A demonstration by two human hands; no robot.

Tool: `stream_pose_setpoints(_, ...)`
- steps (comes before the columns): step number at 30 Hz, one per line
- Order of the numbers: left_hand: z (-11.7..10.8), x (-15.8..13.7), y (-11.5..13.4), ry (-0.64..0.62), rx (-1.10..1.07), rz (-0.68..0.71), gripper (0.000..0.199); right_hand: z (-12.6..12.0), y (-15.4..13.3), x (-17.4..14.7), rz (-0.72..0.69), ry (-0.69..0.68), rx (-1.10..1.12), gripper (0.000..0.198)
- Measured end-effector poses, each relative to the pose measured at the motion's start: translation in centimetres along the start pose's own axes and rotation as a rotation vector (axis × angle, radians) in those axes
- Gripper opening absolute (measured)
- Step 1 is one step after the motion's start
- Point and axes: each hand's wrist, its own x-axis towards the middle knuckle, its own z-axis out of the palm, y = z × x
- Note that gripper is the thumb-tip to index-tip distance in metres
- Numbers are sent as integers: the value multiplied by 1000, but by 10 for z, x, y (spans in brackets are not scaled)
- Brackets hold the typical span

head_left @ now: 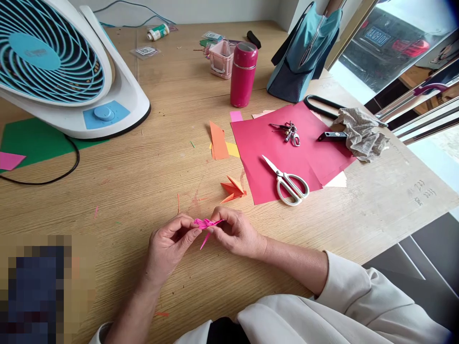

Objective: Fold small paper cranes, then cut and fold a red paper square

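A small piece of folded pink paper (205, 223) is pinched between my two hands, just above the table. My left hand (170, 243) grips its left end between thumb and fingers. At its right end, the thumb and forefinger of my right hand (236, 231) are closed on it. A thin pink strip points down from the folds. Just beyond my hands lies a folded orange paper piece (234, 189) with pointed tips. White-handled scissors (289, 184) rest on red paper (265, 138) to the right.
A fan (118, 107) stands at the left on green paper (21, 138), its black cord running along the table. Orange slips (218, 141), keys (289, 132), a crumpled cloth (362, 134), a pink flask (244, 76), a small basket (221, 59) and a blue bag (304, 57) lie beyond.
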Motion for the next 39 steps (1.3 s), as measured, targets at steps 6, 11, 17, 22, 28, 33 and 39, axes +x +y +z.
stream_pose_setpoints(6, 5, -2, -1, 41, 73, -6, 18, 0, 6, -3, 48, 30, -2, 28)
stream_pose_setpoints(11, 3, -2, 9, 5, 54, 5, 26, 2, 7, -3, 104, 65, 88, 28)
stream_pose_setpoints(17, 10, -7, 5, 22, 81, 13, 22, 2, 5, -3, 106, 58, 61, 29)
stream_pose_setpoints(22, 15, -9, 0, 80, 184, 34, 20, 2, 8, -5, 92, 39, 14, 28)
stream_pose_setpoints(28, 13, -9, 0, 62, 70, -40, 20, 2, 4, -4, 65, 25, -43, 27)
stream_pose_setpoints(33, 10, -7, -2, 52, -50, -77, 20, 2, 3, -3, 3, -28, -86, 26)
stream_pose_setpoints(39, 7, -3, 6, -15, -61, -95, 25, 2, 3, -2, 19, -70, -117, 27)
